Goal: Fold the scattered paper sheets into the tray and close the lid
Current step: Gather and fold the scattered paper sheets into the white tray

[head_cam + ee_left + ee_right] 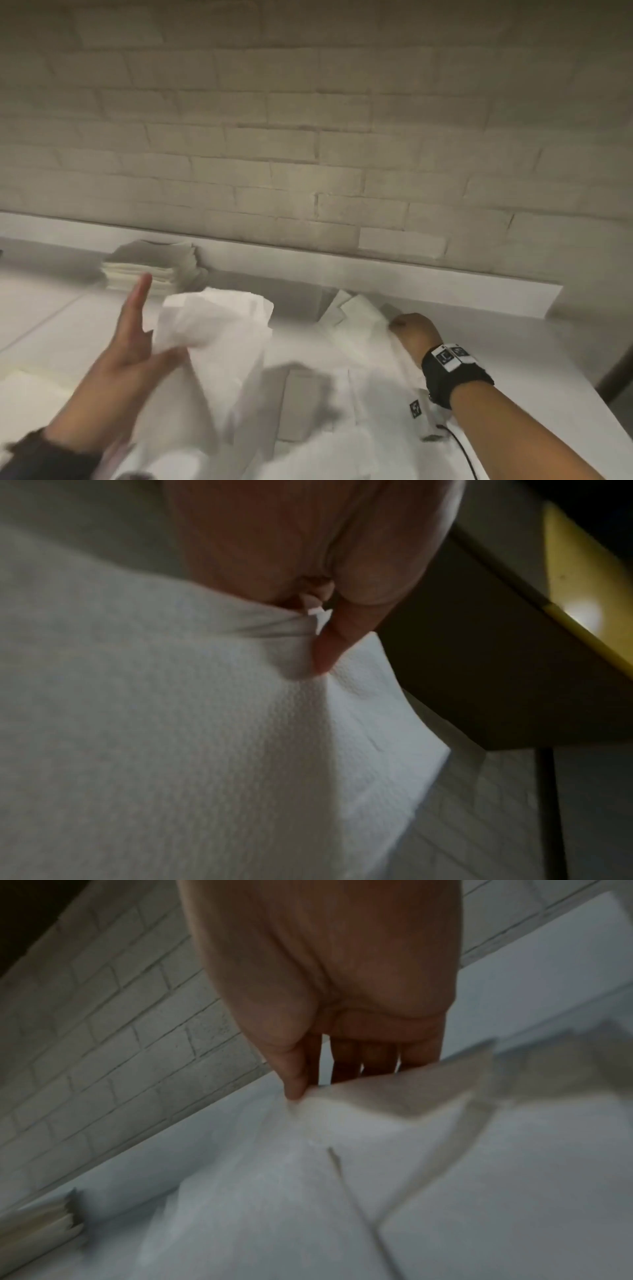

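A white textured paper sheet (pixel 219 329) hangs lifted above the table, pinched at its left edge by my left hand (pixel 137 342). The thumb (pixel 329 647) presses the bunched sheet (pixel 205 723) against the fingers, while the index finger points straight up. More white sheets (pixel 359 335) lie scattered and overlapping on the table. My right hand (pixel 407 329) reaches to their far right corner by the back ledge. There its thumb (pixel 294 1085) and fingers pinch the edge of a sheet (pixel 377 1104). No tray or lid is clearly visible.
A stack of folded sheets (pixel 150 267) sits at the back left against the white ledge (pixel 428 284), below a brick wall. The white table (pixel 531 370) ends at the right. A black cable (pixel 459 448) and a small marker tag (pixel 415 409) lie near my right wrist.
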Demonstrator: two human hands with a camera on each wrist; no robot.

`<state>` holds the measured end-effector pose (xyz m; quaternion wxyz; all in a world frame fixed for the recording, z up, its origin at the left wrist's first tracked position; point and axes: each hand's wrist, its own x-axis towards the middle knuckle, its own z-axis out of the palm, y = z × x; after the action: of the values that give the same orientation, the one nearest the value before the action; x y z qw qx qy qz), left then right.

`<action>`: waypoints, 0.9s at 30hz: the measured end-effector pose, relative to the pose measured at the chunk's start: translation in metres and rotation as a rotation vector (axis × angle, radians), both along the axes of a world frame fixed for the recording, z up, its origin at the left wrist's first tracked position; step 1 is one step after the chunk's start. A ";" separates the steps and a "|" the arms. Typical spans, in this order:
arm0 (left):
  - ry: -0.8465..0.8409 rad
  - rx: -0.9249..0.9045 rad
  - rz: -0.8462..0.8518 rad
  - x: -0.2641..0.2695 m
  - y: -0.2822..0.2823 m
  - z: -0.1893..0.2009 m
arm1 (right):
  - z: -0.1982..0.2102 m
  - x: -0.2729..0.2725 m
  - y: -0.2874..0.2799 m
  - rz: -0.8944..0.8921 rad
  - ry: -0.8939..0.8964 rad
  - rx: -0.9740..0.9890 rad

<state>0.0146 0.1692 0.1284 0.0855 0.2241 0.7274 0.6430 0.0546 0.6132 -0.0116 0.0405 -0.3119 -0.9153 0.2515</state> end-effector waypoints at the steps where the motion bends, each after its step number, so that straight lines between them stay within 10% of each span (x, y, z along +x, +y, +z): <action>1: 0.050 -0.052 0.011 -0.008 -0.016 0.021 | -0.003 0.002 0.001 -0.003 0.004 -0.016; 6: 0.320 -0.855 -0.098 -0.078 -0.092 0.087 | -0.016 0.007 -0.009 -0.057 0.058 -0.192; 11: 0.179 -1.513 -0.401 -0.136 -0.128 0.064 | -0.018 0.001 -0.026 -0.003 -0.012 -0.123; 27: 0.477 -1.719 -0.658 -0.172 -0.130 0.002 | 0.053 -0.004 -0.148 -0.169 -0.192 0.338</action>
<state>-0.1577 0.0391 0.1305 0.2470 0.4036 0.8501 -0.2312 0.0510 0.4649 0.0416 0.0257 -0.3987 -0.9148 0.0592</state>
